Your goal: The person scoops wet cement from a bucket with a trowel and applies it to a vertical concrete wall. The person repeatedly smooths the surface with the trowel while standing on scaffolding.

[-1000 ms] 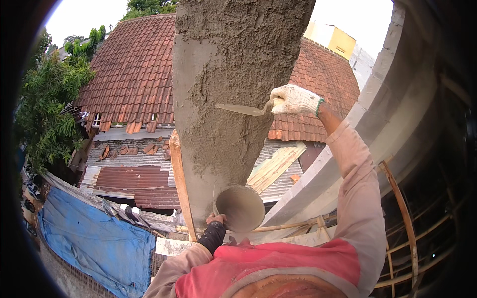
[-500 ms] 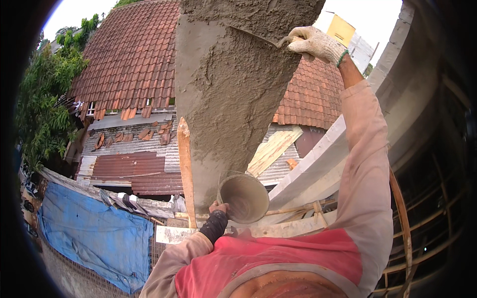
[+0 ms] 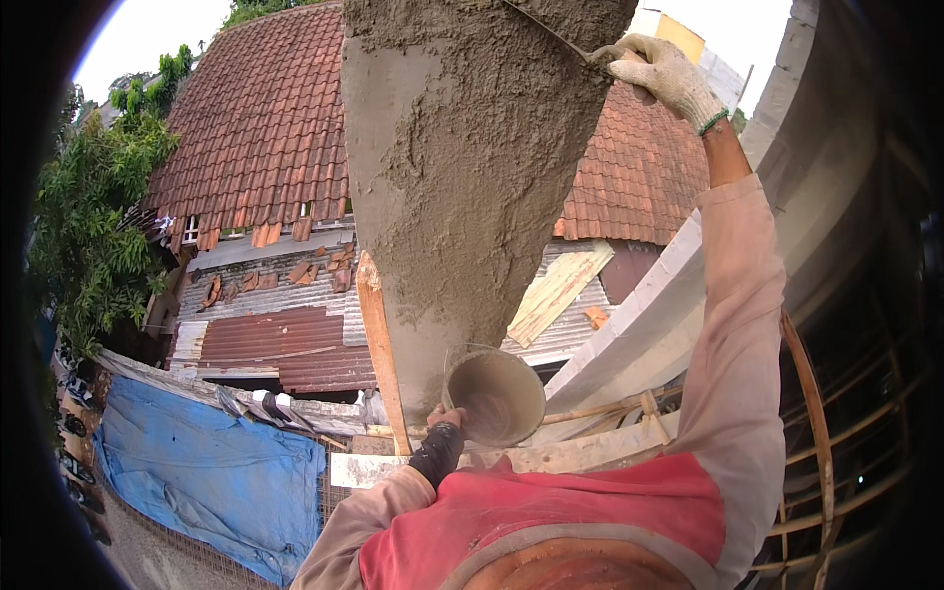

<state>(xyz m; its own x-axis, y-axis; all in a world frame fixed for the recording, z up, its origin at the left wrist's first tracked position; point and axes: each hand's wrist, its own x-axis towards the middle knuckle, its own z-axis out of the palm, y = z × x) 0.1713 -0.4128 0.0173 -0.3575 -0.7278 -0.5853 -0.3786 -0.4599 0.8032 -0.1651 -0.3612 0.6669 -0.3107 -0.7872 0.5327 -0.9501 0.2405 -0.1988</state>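
Note:
In front of me rises a column coated in wet grey mortar (image 3: 462, 177), rough in the upper middle and smoother along its left side. My right hand (image 3: 667, 79), in a pale knitted glove, is raised at the column's upper right edge. Its fingers close around the handle of a trowel (image 3: 547, 29), whose thin blade shows edge-on against the rough mortar. Low down by the column's base, my left hand (image 3: 448, 417) grips the near-left rim of a bucket (image 3: 495, 398). The bucket tilts its mouth toward me; grey residue coats its inside.
A wooden pole (image 3: 382, 344) stands along the column's left side. Planks and bamboo (image 3: 590, 450) run below the bucket. A pale concrete beam (image 3: 639, 295) slants up at the right. Beyond are a tiled roof (image 3: 256, 128), corrugated sheets and a blue tarp (image 3: 206, 472).
My right hand and the trowel have moved up and to the right along the column. My left hand keeps its hold on the bucket, while the whole view has shifted slightly.

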